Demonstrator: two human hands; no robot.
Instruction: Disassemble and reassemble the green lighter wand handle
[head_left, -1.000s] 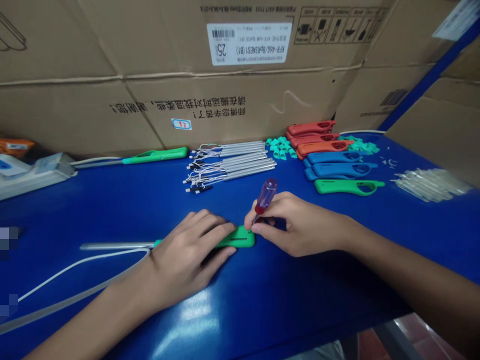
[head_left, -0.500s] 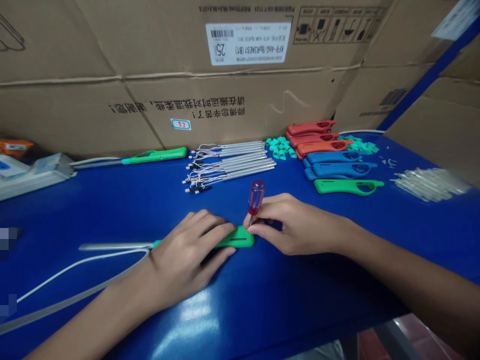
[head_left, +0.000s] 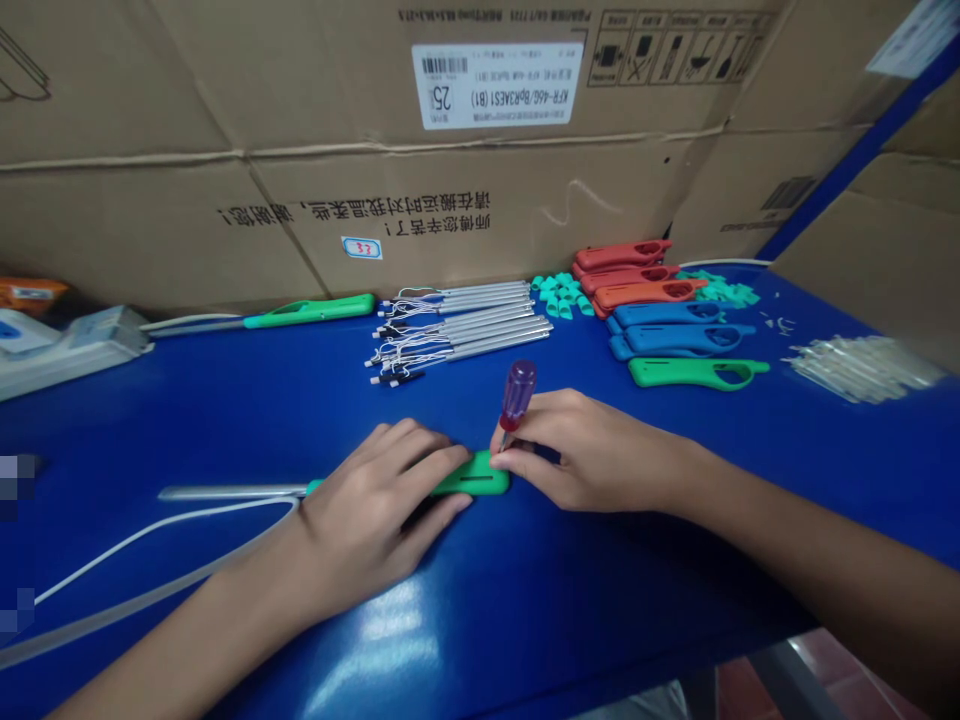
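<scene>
A green plastic handle (head_left: 480,476) with a metal tube (head_left: 225,492) sticking out to the left lies on the blue table (head_left: 225,400). My left hand (head_left: 375,510) lies over the handle, fingers closed down on it and pressing it flat. My right hand (head_left: 585,450) pinches a small screwdriver with a red see-through grip (head_left: 517,392), held nearly upright, its tip at the right end of the green handle.
At the back lie a bundle of metal tubes with wires (head_left: 457,325), red, blue and green handles (head_left: 675,320), small teal caps (head_left: 559,293), clear pieces (head_left: 862,368) and another green-handled tube (head_left: 300,313). Cardboard boxes (head_left: 375,150) wall the rear. White cables (head_left: 150,560) run left.
The screwdriver's grip tilted from leaning right to nearly upright, with my right fingers shifting slightly round it. My left hand and the green handle stayed put.
</scene>
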